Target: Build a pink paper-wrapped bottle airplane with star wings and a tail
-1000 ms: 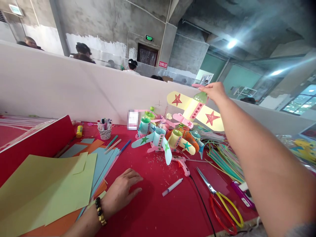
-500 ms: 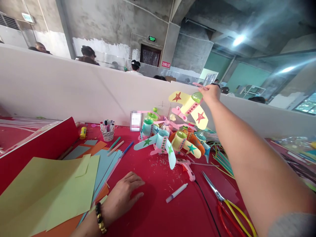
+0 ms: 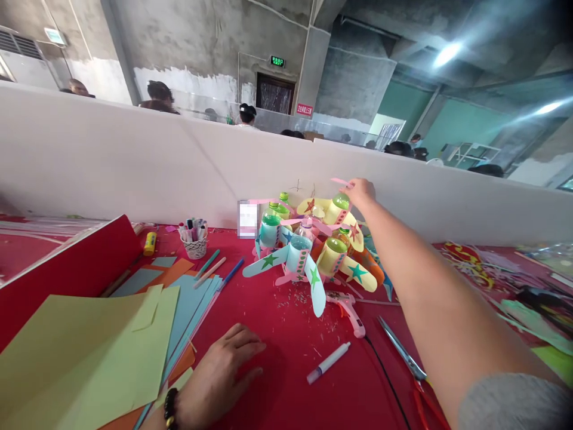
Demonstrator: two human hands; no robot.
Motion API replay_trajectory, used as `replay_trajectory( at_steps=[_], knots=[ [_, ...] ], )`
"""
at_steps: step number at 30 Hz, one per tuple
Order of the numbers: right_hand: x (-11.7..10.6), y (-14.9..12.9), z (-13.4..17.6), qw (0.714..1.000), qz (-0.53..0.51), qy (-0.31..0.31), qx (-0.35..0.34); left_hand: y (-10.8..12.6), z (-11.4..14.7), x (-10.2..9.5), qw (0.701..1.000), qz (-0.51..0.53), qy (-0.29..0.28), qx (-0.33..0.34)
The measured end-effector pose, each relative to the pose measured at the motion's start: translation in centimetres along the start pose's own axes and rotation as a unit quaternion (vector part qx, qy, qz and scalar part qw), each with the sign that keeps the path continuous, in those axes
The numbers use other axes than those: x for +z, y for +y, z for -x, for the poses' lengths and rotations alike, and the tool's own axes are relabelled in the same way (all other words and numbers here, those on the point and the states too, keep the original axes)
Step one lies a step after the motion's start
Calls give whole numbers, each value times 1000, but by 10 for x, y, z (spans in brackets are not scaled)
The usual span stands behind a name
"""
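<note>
With its fingers closed near the pink propeller, my right hand holds a yellow paper-and-bottle airplane by its top. That airplane has a green-tinted bottle neck and red stars on its wings, and its lower part is hidden behind others. In front of it stand a light blue bottle airplane with green stars and a yellow bottle airplane with teal stars. My left hand lies on the red table, fingers apart and holding nothing, beside the coloured paper sheets.
A pink glue gun, a white marker and scissors lie in front of the airplanes. A cup of pens and a yellow glue stick stand left. A white partition runs behind; people sit beyond it.
My right hand has lowered the yellow airplane with red stars, bringing it down and left among the other airplanes. My left hand stays nearly in place. The view has shifted slightly.
</note>
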State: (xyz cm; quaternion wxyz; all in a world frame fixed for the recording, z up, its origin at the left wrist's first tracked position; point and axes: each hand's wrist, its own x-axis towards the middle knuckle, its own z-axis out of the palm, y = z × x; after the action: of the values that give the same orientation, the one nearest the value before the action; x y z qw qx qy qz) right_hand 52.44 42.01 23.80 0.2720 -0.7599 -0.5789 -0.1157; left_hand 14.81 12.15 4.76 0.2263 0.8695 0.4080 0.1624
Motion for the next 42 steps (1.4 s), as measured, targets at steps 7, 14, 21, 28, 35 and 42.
replay_trajectory(
  at_steps=[7, 14, 21, 28, 35, 42],
  knots=[
    [37, 1, 18, 990, 49, -128, -18, 0, -1, 1, 1000, 7, 0, 1],
    [40, -11, 21, 987, 71, -139, -47, -1, -1, 1, 1000, 3, -7, -10],
    [45, -11, 17, 980, 80, -169, -61, -1, -1, 0, 1000, -3, -5, -12],
    [47, 2, 16, 978, 72, -189, -57, -2, -1, 2, 1000, -6, -1, -6],
    [3, 4, 30, 990, 19, -122, -74, -1, -1, 0, 1000, -5, 5, 1],
    [-38, 19, 82, 978, -40, -144, -146, 0, 1, 2, 1000, -6, 19, 18]
  ],
)
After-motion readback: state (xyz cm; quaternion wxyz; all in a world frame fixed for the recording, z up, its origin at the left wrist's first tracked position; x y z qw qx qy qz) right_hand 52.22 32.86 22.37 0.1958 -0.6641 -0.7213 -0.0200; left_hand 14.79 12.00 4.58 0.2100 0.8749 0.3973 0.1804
